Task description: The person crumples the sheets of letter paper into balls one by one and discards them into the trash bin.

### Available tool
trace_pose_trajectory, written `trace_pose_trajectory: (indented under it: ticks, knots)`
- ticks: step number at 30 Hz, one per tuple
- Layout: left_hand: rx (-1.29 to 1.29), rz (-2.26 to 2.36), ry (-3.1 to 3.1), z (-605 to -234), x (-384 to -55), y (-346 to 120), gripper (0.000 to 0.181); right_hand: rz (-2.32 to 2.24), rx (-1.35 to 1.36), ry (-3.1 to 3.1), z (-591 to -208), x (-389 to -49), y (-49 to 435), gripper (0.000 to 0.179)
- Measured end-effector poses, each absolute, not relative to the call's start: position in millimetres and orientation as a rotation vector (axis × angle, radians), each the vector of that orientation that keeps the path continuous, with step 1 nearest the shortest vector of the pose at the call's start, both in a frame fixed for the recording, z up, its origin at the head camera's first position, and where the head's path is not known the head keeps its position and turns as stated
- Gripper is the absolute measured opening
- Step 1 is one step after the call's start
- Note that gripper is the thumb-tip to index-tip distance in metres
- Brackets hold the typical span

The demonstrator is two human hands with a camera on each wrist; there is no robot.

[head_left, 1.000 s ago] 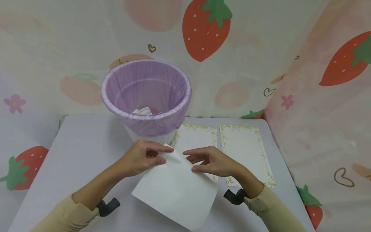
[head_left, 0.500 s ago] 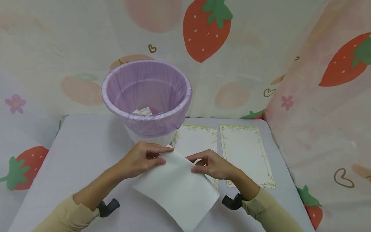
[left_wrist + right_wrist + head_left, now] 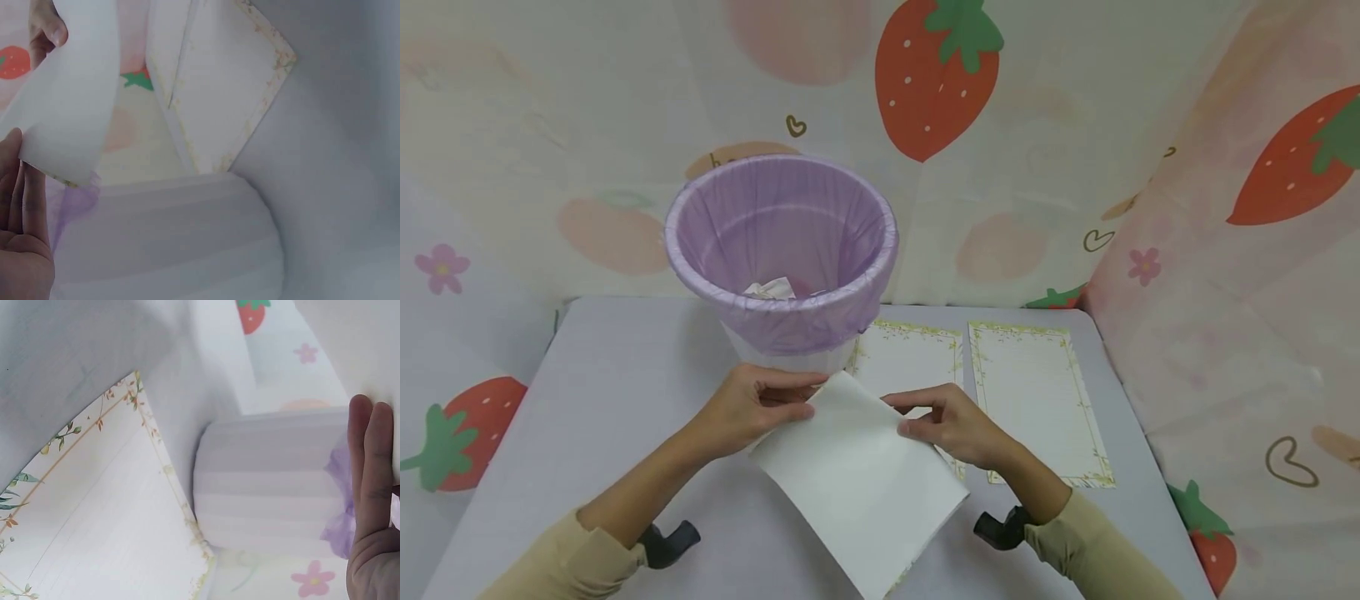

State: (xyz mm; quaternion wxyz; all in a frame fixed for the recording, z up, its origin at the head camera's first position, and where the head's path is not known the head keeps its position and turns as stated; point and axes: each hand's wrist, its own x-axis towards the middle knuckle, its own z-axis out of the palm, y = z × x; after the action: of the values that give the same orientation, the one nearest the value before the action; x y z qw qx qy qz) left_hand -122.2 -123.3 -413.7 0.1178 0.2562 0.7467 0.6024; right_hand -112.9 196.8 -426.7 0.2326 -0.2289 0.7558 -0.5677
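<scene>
Two hands hold one white sheet (image 3: pixel 865 475) over the table (image 3: pixel 610 417), in front of the bin (image 3: pixel 788 360). The left hand (image 3: pixel 748 408) pinches its left edge, near the top corner, with the thumb on top. The right hand (image 3: pixel 951 425) pinches its right edge with thumb and finger. A bit of flower print shows at the low edge, so the plain side seems to face up. Two more sheets, one near the bin (image 3: pixel 917 354) and one farther right (image 3: pixel 1037 400), lie on the table. Some white scraps (image 3: pixel 771 289) sit in the bin's purple bag (image 3: pixel 790 321).

The sheet could slip, I think, because each hand seems to hold just a small bit of the edge. It could crease if the hands push in while it is bent. It could tear if they pull apart too hard. The top corner is close to the bin, so it might bump it.

Half a second ago, the left finger lay across the top corner. Now that hand is a bit more to the left, and the corner pokes out free. The sheet has turned a little too. The bin and the two flat sheets look the same.
</scene>
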Motion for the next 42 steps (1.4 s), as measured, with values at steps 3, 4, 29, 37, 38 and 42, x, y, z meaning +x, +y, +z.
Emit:
trace_pose_trajectory:
  ticks: [3, 4, 29, 37, 38, 42]
  knots:
    - [0.685, 1.755, 2.155, -419, -123, -130, 0.039, -1.559, -0.604, 2.137, -426, -113, 201, 0.037]
    - [0.666, 1.751, 2.147, -420, -123, -133, 0.038, -1.57, -0.592, 2.142, -426, -114, 202, 0.038]
    - [0.615, 1.82, 2.027, -424, -121, -144, 0.018, -1.722, -0.593, 2.144, -418, -116, 209, 0.021]
    - [0.55, 1.841, 1.955, -425, -121, -142, 0.024, -1.718, -0.687, 2.286, -419, -116, 207, 0.019]
    - [0.542, 1.854, 1.934, -425, -121, -141, 0.025, -1.721, -0.694, 2.306, -420, -116, 206, 0.02]
    - [0.504, 1.877, 1.873, -425, -120, -134, 0.028, -1.712, -0.726, 2.376, -421, -115, 202, 0.024]
